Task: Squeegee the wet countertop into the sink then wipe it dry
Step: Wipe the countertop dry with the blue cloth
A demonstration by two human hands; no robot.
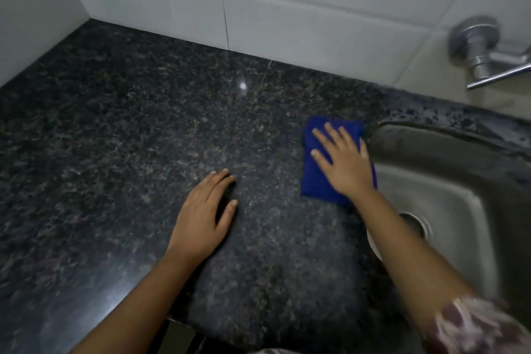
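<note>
Countertop (129, 138): dark speckled stone, running from the left wall to the sink on the right; a small bright glint of light shows near its back edge.
Cloth (316, 181): blue, folded into a rough rectangle, lying flat on the countertop right at the sink's left edge, toward the back.
Right hand (343, 162): palm down on top of the cloth, pressing it to the stone; fingers spread apart and straight, pointing toward the back wall, not curled around the fabric.
Left hand (204, 215): flat on the bare countertop, well to the left of the cloth and nearer the front edge; fingers close together, thumb held out to the side, holding nothing.
Sink (448, 169): steel basin set into the right end of the countertop; its drain shows just beyond the right forearm.
Tap (485, 52): shiny metal fitting fixed to the wall above the sink's back edge, its spout running off the right side.
Wall (258, 3): large pale tiles behind the countertop, with another plain wall meeting it at the back left corner.
Sleeve (474, 325): patterned fabric on the right arm, blurred, at the lower right.
Wetness: cannot tell whether the stone is wet or dry.
</note>
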